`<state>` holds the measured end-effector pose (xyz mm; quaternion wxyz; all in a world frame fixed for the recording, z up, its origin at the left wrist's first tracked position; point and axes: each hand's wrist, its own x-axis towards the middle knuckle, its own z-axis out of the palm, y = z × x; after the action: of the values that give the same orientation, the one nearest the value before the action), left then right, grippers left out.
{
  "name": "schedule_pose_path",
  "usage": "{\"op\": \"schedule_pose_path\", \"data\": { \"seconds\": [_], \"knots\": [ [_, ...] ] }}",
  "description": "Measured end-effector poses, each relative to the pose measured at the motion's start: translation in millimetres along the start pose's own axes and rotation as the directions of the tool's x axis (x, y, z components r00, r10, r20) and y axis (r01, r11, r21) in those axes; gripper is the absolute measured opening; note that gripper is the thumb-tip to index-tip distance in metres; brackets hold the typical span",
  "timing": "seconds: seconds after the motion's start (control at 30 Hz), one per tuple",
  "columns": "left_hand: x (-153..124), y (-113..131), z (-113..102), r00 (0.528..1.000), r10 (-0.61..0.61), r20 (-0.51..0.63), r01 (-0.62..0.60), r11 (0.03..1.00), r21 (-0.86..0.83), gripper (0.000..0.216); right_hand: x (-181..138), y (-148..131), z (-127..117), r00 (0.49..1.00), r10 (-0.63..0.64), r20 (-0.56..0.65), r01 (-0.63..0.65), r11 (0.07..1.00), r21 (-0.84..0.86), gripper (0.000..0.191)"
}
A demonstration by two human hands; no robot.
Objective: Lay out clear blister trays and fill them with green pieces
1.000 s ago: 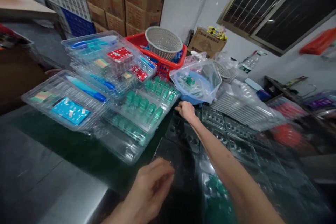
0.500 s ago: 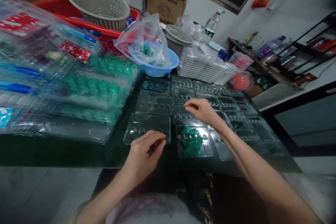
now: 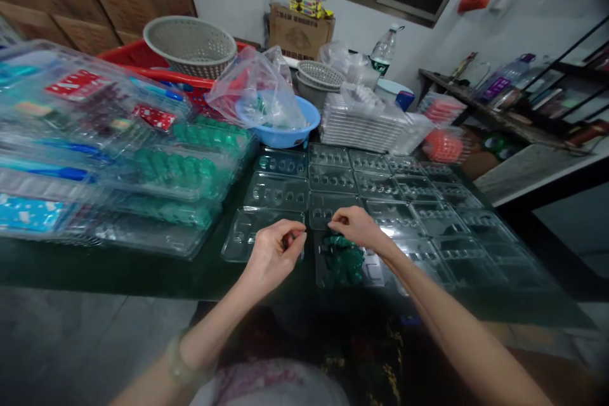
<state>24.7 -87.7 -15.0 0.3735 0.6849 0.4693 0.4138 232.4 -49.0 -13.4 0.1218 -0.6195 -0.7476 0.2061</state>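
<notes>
Clear plastic blister trays (image 3: 380,190) lie in rows on a dark green table. A heap of small green plastic pieces (image 3: 343,260) sits on the nearest tray. My right hand (image 3: 356,228) hovers over that heap, its fingers pinched at the heap's top edge; what they hold is too small to name. My left hand (image 3: 276,252) rests over the near edge of an empty tray (image 3: 247,235), fingers curled with thumb against forefinger around something I cannot make out.
At the left stand stacked filled blister packs (image 3: 95,152) with green, blue and red items. Behind are a red crate (image 3: 137,63) holding a grey basket (image 3: 190,44), a blue bowl (image 3: 280,133) in a plastic bag, a stack of empty trays (image 3: 366,127), a bottle and boxes.
My right hand has drawn back from the far trays to the green heap. My left hand has slid slightly forward over the empty tray. The view has swung right and down.
</notes>
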Motion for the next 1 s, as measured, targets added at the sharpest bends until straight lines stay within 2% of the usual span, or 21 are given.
{"op": "schedule_pose_path", "data": {
  "seconds": [0.07, 0.13, 0.23, 0.37, 0.53, 0.6, 0.7, 0.8, 0.9, 1.0],
  "knots": [
    [5, 6, 4, 0.994, -0.103, 0.034, 0.107, 0.987, -0.123, 0.023, -5, -3, -6, 1.0, 0.023, -0.009, -0.018, 0.938, 0.345, 0.023],
    [10, 13, 10, 0.985, -0.141, 0.096, 0.16, 0.962, -0.222, 0.03, -9, -12, -8, 0.999, 0.047, -0.005, -0.033, 0.759, 0.65, 0.025],
    [12, 22, 15, 0.983, -0.149, 0.104, 0.174, 0.933, -0.315, 0.031, -12, -29, -2, 0.996, 0.074, -0.04, -0.01, 0.573, 0.819, 0.025],
    [6, 22, 10, 0.969, -0.248, -0.02, 0.219, 0.889, -0.401, 0.023, -9, -49, 15, 0.99, 0.128, -0.057, -0.015, 0.508, 0.861, 0.027],
    [0, 14, -7, 0.954, -0.288, -0.077, 0.221, 0.856, -0.467, 0.018, -2, -68, 33, 0.983, 0.176, 0.044, -0.115, 0.415, 0.902, 0.033],
    [-2, 10, -13, 0.954, -0.292, -0.067, 0.226, 0.849, -0.477, 0.018, -1, -74, 39, 0.981, 0.183, 0.056, -0.126, 0.398, 0.909, 0.034],
    [-6, 2, -22, 0.95, -0.312, 0.007, 0.271, 0.812, -0.517, 0.018, -1, -79, 46, 0.983, 0.171, 0.063, -0.126, 0.386, 0.914, 0.033],
    [-8, -6, -29, 0.948, -0.309, 0.075, 0.295, 0.767, -0.57, 0.017, -3, -82, 51, 0.989, 0.128, 0.08, -0.118, 0.328, 0.937, 0.032],
    [-9, -11, -35, 0.95, -0.309, 0.048, 0.271, 0.737, -0.62, 0.014, -4, -85, 52, 0.993, 0.06, 0.098, -0.111, 0.271, 0.956, 0.027],
    [-8, -11, -42, 0.945, -0.326, 0.019, 0.252, 0.692, -0.676, 0.015, -5, -91, 49, 0.994, -0.005, 0.112, -0.106, 0.287, 0.952, 0.024]
  ]
}}
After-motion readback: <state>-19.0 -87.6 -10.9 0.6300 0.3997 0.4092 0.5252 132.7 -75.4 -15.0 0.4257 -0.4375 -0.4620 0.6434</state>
